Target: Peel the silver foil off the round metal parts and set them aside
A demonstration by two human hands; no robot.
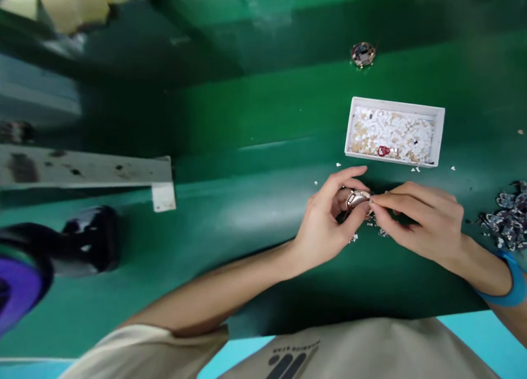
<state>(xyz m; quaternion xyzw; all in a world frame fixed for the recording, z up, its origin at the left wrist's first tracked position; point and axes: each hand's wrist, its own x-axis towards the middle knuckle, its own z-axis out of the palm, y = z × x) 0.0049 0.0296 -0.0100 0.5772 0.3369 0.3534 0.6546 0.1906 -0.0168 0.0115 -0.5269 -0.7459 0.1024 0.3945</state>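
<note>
My left hand (325, 219) is closed around a round, shiny metal watch case (357, 199), tilted on its side between thumb and fingers. My right hand (428, 219) pinches at the right edge of the case, thumb against forefinger. Whatever is between those fingertips is too small to make out. Just beneath both hands, a few small dark and white parts (382, 232) lie on the green table mat (263, 203). A similar round watch case (363, 55) with its inner parts showing rests farther back.
Behind my hands stands a white box (441, 126) filled with small white and tan bits and a red piece (383, 150). Dark small parts are piled (510, 217) at the far right. To the left are a white rail (90, 170) and a black object (88, 241).
</note>
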